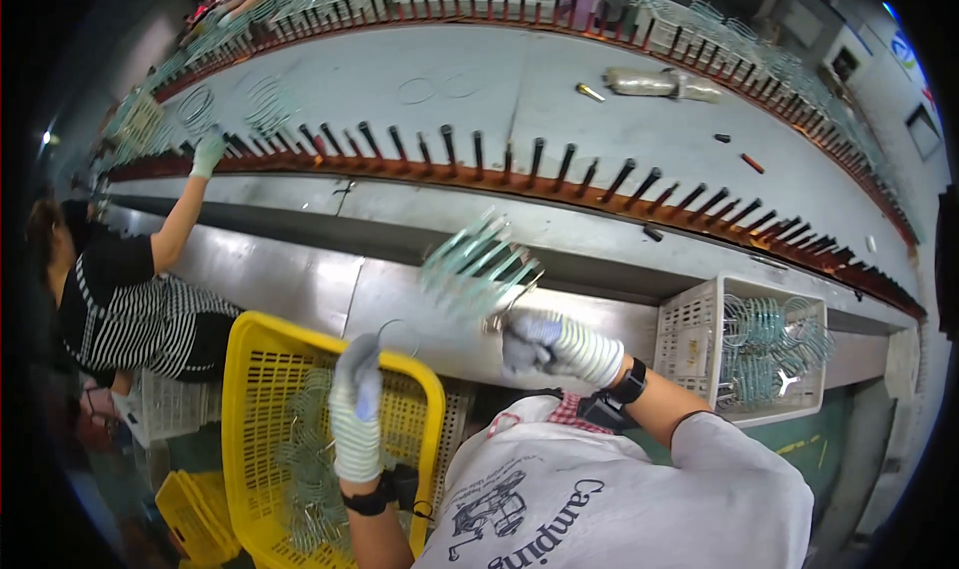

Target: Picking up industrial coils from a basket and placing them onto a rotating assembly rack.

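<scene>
My right hand (561,347), in a striped knit glove, is closed around the stem end of a greenish wire piece with several curved wires (479,267). This piece is blurred and tilts up over the metal ledge. At the rim of a yellow basket (432,409), my gloved left hand (357,394) has its fingers pressed together on a thin wire ring (402,337), partly hidden by the fingers. More greenish wire pieces (315,459) fill part of the basket below this hand.
A rail with black upright pegs (478,154) crosses the grey table (400,59). To my right, a white crate (689,334) holds wire pieces (769,339). A co-worker (150,279) reaches to the rail at left. A wrapped roll (659,83) lies farther back.
</scene>
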The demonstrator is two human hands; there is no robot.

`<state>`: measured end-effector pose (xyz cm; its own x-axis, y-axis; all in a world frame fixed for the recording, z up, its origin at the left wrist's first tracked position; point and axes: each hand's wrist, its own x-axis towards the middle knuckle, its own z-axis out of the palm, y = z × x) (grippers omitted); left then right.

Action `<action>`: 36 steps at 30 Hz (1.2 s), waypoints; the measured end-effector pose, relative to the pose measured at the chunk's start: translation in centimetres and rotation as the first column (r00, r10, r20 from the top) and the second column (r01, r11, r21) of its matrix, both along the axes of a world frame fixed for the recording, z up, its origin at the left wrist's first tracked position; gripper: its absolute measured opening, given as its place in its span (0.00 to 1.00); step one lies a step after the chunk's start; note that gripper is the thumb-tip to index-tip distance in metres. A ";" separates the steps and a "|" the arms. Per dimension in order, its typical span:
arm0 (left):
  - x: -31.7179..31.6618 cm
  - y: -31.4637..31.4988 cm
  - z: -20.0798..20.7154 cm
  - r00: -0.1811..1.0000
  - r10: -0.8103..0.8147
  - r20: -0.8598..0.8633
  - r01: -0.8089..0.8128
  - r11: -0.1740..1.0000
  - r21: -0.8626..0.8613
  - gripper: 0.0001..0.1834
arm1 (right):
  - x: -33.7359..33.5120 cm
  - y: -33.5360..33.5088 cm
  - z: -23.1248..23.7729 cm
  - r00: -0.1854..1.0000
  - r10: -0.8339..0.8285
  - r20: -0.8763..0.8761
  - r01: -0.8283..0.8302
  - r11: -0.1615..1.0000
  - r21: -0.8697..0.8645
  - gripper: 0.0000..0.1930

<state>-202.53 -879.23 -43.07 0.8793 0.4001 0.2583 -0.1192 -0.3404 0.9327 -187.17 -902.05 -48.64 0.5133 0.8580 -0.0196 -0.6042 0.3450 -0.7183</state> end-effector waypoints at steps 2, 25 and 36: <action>-1.0 -0.1 -0.5 0.995 0.089 -0.044 -0.093 0.991 -0.099 0.24 | 3.4 -2.2 -0.7 0.956 -0.271 -0.114 0.277 0.960 0.034 0.08; -15.8 -9.1 -11.4 0.873 0.429 -0.230 -0.486 0.802 -0.348 0.24 | 20.9 -13.6 -1.7 0.023 -0.671 0.741 0.842 0.413 0.347 0.12; -19.7 -16.9 -10.0 0.814 0.534 -0.230 -0.581 0.747 -0.323 0.24 | 25.9 -5.9 -1.4 -0.410 0.893 0.186 0.879 0.332 0.344 0.17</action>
<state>-222.26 -896.16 -53.10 0.4832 0.8704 -0.0940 0.1001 0.0517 0.9936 -161.26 -907.99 -50.07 0.5386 0.7370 0.4084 0.3748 -0.6436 0.6673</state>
